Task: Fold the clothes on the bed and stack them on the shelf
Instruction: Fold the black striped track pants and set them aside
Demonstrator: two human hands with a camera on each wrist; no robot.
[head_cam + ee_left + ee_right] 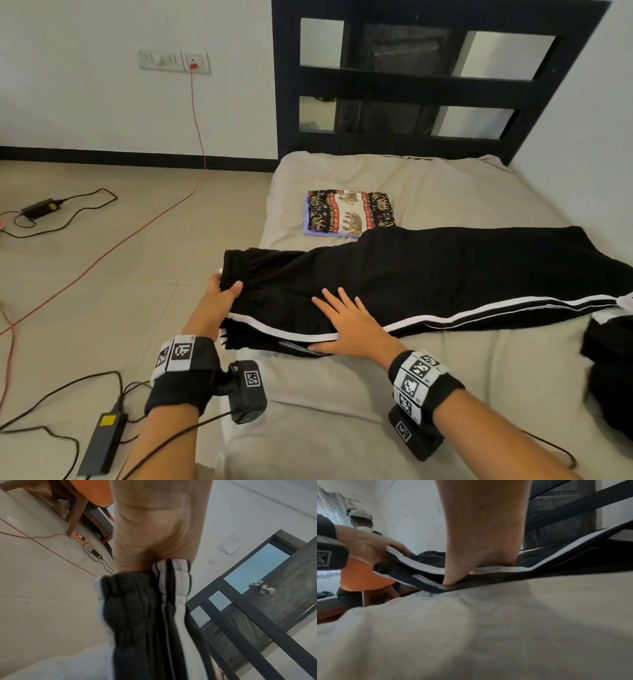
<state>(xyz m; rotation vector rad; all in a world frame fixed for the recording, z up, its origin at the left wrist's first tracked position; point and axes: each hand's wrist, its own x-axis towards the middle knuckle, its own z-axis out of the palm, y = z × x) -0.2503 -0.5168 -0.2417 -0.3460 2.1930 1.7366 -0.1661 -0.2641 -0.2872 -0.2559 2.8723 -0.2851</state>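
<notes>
Left hand (pixel 219 301) pinches the black trousers' (pixel 428 274) waistband; right hand (pixel 352 325) lies flat, fingers spread; trouser legs run out of frame at the right

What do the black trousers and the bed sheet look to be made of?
Black trousers: likely soft knit sportswear fabric, matte, with a gathered elastic waistband and white side stripes. Bed sheet: probably woven cotton, beige, matte, softly creased.

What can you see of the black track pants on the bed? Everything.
The black track pants look like soft knit, with white side stripes and a gathered elastic waistband. They lie flat across the beige bed sheet, legs running right. The left hand grips the waistband, lifting it slightly; the right hand presses flat near the stripe. One edge overlaps the folded elephant-print cloth.
</notes>
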